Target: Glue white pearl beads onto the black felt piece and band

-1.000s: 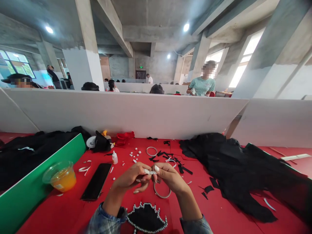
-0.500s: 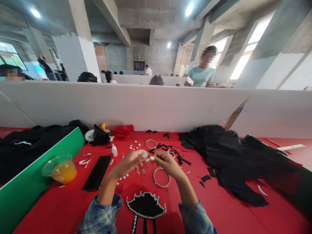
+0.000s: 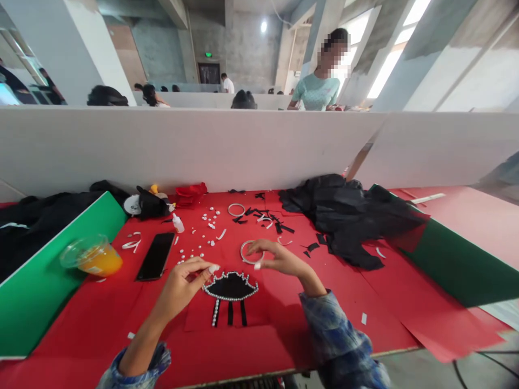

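Note:
A black fan-shaped piece (image 3: 230,286) edged with pearls lies on the red table cover (image 3: 101,319), with three black strips hanging below it. My left hand (image 3: 183,282) is pinched at the piece's left edge; whether anything is in the pinch is hidden. My right hand (image 3: 279,260) hovers just right of the piece, fingers spread, fingertips over a white ring (image 3: 245,253).
Loose pearls (image 3: 201,244), a small glue bottle (image 3: 177,223), a second ring (image 3: 236,209) and black scraps (image 3: 279,226) lie farther back. A phone (image 3: 155,263) and a cup of orange drink (image 3: 93,257) sit left, black fabric (image 3: 344,216) right. Green boards (image 3: 44,286) flank the sides; a white partition (image 3: 203,146) stands behind.
My hands have come apart and lowered: the left moved to the pearl-edged piece, the right toward the ring. The camera has tilted down and the small white item held between them is out of sight.

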Demonstrator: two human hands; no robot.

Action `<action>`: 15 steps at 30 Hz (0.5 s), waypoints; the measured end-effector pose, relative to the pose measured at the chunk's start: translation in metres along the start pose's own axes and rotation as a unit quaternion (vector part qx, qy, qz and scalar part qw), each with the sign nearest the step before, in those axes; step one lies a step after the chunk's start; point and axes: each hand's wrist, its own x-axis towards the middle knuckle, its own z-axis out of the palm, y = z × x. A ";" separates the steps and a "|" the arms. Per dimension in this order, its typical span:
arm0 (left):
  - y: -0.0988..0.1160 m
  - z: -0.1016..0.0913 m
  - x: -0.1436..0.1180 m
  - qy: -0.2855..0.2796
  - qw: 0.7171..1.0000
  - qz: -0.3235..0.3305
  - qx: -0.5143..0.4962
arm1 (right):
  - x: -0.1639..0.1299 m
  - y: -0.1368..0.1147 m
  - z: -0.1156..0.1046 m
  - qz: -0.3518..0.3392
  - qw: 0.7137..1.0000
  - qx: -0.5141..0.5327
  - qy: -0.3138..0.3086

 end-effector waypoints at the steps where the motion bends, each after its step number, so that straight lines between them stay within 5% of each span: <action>1: -0.009 0.005 -0.013 0.026 0.999 0.008 0.039 | -0.012 0.009 0.009 0.016 0.998 -0.064 -0.009; 5: -0.041 0.041 -0.067 0.052 0.977 0.099 0.183 | -0.054 0.030 0.064 0.108 0.962 -0.245 -0.056; 8: -0.052 0.068 -0.093 0.071 0.936 0.177 0.297 | -0.072 0.022 0.107 0.167 0.929 -0.331 0.005; 12: -0.059 0.080 -0.095 0.117 0.869 0.281 0.390 | -0.082 0.008 0.145 0.202 0.892 -0.392 0.097; 15: -0.067 0.076 -0.082 0.086 0.837 0.340 0.420 | -0.086 0.009 0.155 0.177 0.891 -0.399 0.122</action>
